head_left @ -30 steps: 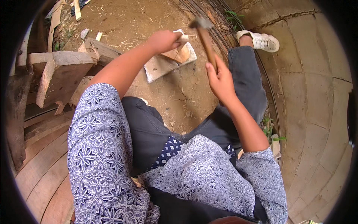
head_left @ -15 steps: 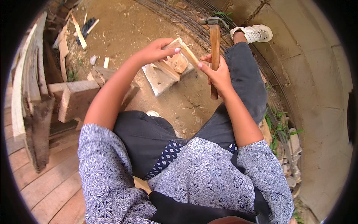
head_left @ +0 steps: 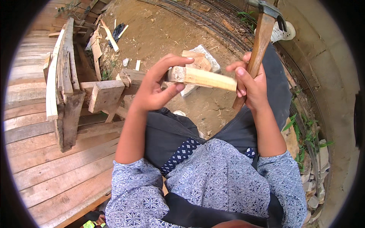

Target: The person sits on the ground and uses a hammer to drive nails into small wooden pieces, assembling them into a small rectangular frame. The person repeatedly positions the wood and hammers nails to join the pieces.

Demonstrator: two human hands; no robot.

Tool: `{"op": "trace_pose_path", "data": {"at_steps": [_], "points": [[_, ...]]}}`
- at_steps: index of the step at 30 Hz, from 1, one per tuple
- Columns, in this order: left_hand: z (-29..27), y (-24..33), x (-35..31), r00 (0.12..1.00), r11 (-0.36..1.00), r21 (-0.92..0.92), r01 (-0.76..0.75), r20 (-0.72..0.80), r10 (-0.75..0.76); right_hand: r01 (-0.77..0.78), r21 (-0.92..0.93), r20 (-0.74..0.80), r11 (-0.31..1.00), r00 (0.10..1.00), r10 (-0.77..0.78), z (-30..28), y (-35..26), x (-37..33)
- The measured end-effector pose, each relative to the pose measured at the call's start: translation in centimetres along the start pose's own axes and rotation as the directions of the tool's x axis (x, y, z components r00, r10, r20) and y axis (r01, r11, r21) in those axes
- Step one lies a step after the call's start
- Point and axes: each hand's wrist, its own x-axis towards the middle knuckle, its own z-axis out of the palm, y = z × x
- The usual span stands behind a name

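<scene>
While the right hand [head_left: 257, 88] wraps its fingers around the handle of a claw hammer [head_left: 261, 45], the head pointing away from the body, a pale squared piece of wood [head_left: 211, 78] is held in the air between both hands, its right end at the right fingers. The left hand [head_left: 154, 86] frames the other end, index finger above and thumb below, spread apart; whether they press on the wood I cannot tell. Beyond the piece, a whitish slab [head_left: 213, 61] lies on the dirt ground [head_left: 159, 41], with a wood block [head_left: 195, 60] on it, leaving the slab's far right edge bare.
</scene>
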Motion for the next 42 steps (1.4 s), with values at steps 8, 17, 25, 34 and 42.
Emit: {"op": "trace_pose_path", "data": {"at_steps": [8,17,25,34,42], "points": [[1.4,-3.6,0.2,0.976,0.992,-0.040,-0.118,-0.190,0.108,-0.056,-0.002,0.008,0.998,0.998,0.056,-1.2,-0.1,0.0],[1.2,-4.1,0.0,0.955,0.999,0.033,0.009,-0.296,0.001,-0.037,-0.127,0.059,0.991,0.997,0.044,-0.1,0.9,0.1],[1.2,-3.6,-0.6,0.955,1.000,-0.006,-0.019,-0.295,0.017,-0.250,-0.096,0.031,0.963,0.967,0.254,0.7,0.6,0.1],[1.5,-4.2,-0.7,0.954,0.993,-0.120,-0.012,-0.299,-0.024,-0.036,-0.113,0.031,0.993,0.999,0.040,0.5,0.9,-0.3],[1.9,-4.3,-0.5,0.950,0.976,-0.216,0.027,-0.298,-0.092,0.037,-0.133,0.042,0.990,0.999,-0.032,0.3,1.2,-0.5]]}}
